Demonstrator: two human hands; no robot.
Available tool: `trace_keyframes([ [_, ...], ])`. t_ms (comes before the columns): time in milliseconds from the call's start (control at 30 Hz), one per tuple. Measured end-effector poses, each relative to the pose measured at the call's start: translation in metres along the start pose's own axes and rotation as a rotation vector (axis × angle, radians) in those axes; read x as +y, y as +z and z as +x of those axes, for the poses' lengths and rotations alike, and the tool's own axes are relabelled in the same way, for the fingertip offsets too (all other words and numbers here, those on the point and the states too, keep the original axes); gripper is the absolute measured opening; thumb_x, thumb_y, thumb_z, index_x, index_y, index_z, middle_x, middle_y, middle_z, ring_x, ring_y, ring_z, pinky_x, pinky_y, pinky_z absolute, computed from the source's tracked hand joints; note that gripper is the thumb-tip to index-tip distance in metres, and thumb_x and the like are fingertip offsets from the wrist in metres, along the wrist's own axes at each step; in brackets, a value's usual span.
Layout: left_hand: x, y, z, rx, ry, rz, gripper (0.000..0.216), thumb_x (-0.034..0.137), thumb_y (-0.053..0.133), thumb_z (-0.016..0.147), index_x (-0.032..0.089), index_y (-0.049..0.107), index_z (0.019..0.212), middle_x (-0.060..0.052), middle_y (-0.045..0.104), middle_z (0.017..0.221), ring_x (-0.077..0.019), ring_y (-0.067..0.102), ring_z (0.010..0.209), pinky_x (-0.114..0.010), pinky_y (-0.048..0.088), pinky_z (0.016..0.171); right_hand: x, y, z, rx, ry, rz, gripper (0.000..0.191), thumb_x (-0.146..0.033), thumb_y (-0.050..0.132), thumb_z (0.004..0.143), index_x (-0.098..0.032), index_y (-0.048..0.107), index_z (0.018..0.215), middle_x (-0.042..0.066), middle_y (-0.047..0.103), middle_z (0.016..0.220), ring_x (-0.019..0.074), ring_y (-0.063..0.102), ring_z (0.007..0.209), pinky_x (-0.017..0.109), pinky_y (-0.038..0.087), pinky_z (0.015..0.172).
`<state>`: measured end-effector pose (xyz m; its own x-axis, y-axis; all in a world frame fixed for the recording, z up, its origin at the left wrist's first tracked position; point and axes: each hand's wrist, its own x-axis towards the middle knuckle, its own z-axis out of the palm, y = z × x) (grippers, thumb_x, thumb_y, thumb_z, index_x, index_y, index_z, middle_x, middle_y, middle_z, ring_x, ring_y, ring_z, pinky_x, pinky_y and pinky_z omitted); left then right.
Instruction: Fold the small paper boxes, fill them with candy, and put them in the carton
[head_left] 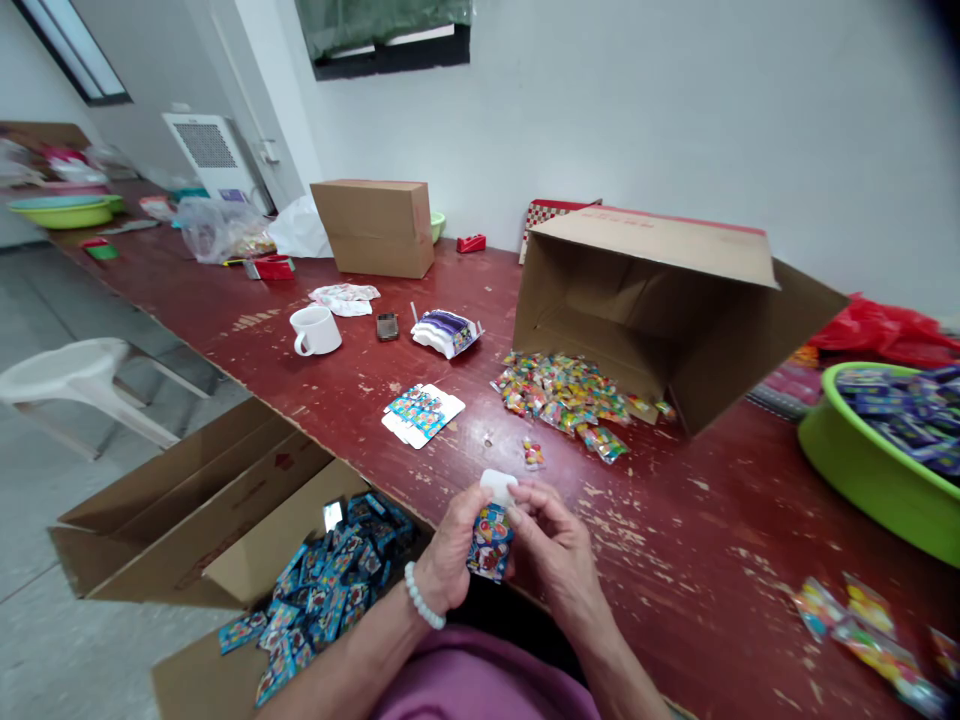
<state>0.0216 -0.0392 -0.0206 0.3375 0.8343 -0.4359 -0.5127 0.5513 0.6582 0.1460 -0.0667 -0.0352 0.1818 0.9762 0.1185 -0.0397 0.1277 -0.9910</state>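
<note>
A small blue printed candy box (491, 543) with a white top flap is held upright over the table's front edge. My left hand (450, 545), with a pale bead bracelet at the wrist, grips its left side. The fingers of my right hand (551, 530) pinch at the white flap from the right. Just beyond lies one small candy packet (533, 455). Flat, unfolded candy boxes (424, 413) rest further left. A heap of colourful candy packets (562, 392) spills from a cardboard carton (600, 300) lying on its side.
Below the table edge at left, an open carton (247, 520) holds many blue boxes (330, 575). A green basin (862, 460) of purple packets stands at right. Across the red table are a white mug (315, 331), a wipes pack (446, 333) and another carton (375, 230). A white stool (90, 375) stands left.
</note>
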Motion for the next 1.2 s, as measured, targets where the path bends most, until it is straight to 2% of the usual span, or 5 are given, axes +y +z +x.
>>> trace_keyframes([
  [467, 0.005, 0.004, -0.005, -0.113, -0.021, 0.021, 0.039, 0.051, 0.057, 0.085, 0.02, 0.062, 0.107, -0.001, 0.066, 0.076, -0.0155, 0.061, 0.051, -0.026, 0.05, 0.042, -0.009, -0.007, 0.005, -0.021, 0.01, 0.021, 0.024, -0.033, 0.07, 0.084, -0.023, 0.066, 0.106, 0.003, 0.068, 0.088, 0.0188, 0.065, 0.077, 0.029, 0.053, 0.069],
  [633, 0.012, 0.002, -0.006, -0.144, -0.04, 0.14, 0.04, 0.05, 0.054, 0.087, 0.02, 0.063, 0.112, 0.0, 0.063, 0.071, -0.0139, 0.058, 0.043, -0.023, 0.044, 0.037, -0.018, -0.015, 0.01, -0.228, -0.166, -0.217, 0.016, -0.035, 0.061, 0.091, -0.023, 0.072, 0.087, 0.004, 0.069, 0.089, 0.0207, 0.064, 0.087, 0.033, 0.049, 0.08],
  [800, 0.007, 0.0, -0.006, -0.071, 0.157, 0.319, 0.038, 0.048, 0.056, 0.087, 0.021, 0.067, 0.111, -0.005, 0.07, 0.092, -0.0137, 0.062, 0.057, -0.021, 0.045, 0.045, -0.021, -0.011, 0.012, -0.145, -0.026, -0.218, 0.018, -0.036, 0.066, 0.086, -0.019, 0.071, 0.087, 0.005, 0.071, 0.086, 0.0193, 0.064, 0.076, 0.03, 0.051, 0.071],
  [1000, 0.009, 0.002, -0.005, -0.112, -0.04, 0.257, 0.067, 0.068, 0.044, 0.086, 0.015, 0.064, 0.123, -0.009, 0.072, 0.078, -0.0147, 0.057, 0.046, -0.025, 0.045, 0.04, -0.022, -0.002, 0.016, -0.156, 0.191, 0.083, 0.024, -0.039, 0.071, 0.08, -0.016, 0.067, 0.075, 0.009, 0.073, 0.093, 0.0201, 0.066, 0.071, 0.028, 0.052, 0.059],
  [1200, 0.018, -0.003, -0.003, -0.06, -0.064, 0.23, 0.044, 0.046, 0.058, 0.084, 0.017, 0.069, 0.114, -0.007, 0.073, 0.087, -0.0148, 0.061, 0.053, -0.025, 0.048, 0.045, -0.024, -0.007, 0.01, -0.278, -0.147, -0.242, 0.012, -0.032, 0.061, 0.09, -0.023, 0.069, 0.094, 0.006, 0.069, 0.104, 0.0222, 0.063, 0.098, 0.035, 0.049, 0.086],
])
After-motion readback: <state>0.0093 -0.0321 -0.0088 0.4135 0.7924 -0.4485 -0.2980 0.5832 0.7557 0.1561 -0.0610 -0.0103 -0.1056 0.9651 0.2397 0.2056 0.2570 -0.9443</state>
